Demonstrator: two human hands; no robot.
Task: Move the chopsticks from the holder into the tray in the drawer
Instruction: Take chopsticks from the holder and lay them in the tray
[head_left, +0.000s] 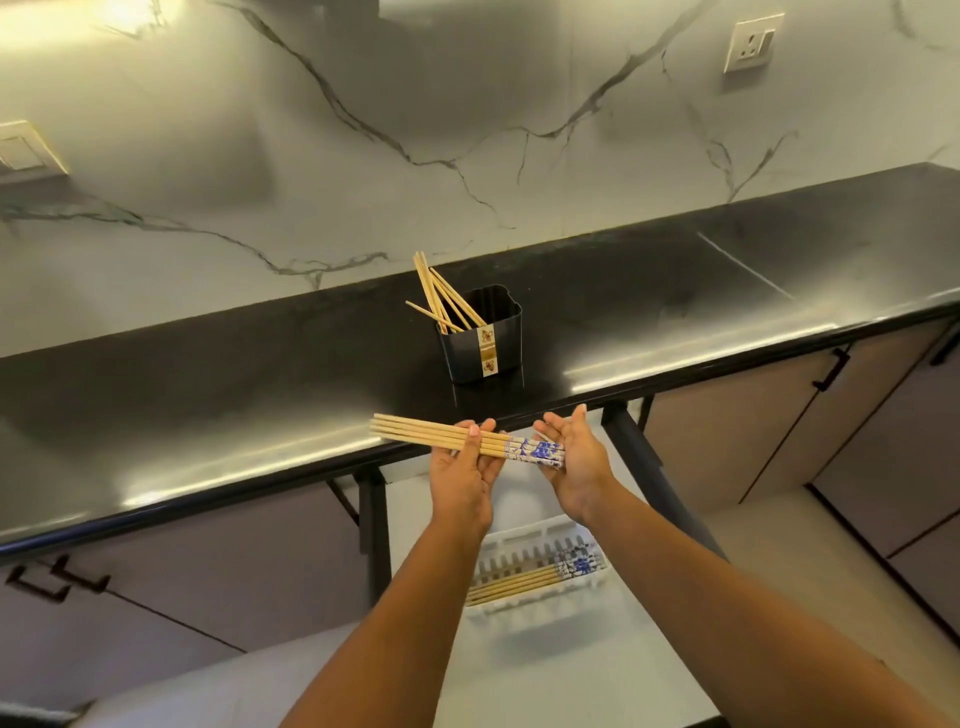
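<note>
Marble-veined wall and a glossy black counter (260, 374) fill the head view, which is the only view you have. On that counter, back from its front edge, stands the black holder (480, 338), and several plain chopsticks (439, 296) lean in it toward its left side, so the job is part done at best.

Below the counter edge you hold a bundle of chopsticks (457, 439) across your body, roughly level. Its bare wooden tips point to your left and the blue-and-white patterned ends point to your right. Your left hand (465, 475) grips the bundle near its middle, fingers curled under and the thumb on top, closed on the sticks. Your right hand (576, 462) is cupped at the patterned ends with the palm turned inward and the fingers spread; it steadies the ends and does not clamp them.

Further down, between your forearms, lies the white tray (540, 540) in the open drawer (597, 675). Chopsticks already in the tray (519, 582) lie with their patterned ends to your right, rising slightly that way.

That is the relation your next move seems to turn on: the bundle's long axis already runs close to the line of the sticks in the tray, patterned ends on the same side. The tray sits below and toward you from the grip, so you would probably lower the bundle without turning it end for end, only tilting it a little to match. Your left hand carries the weight; your right is the one placed to square the ends before release.
</note>
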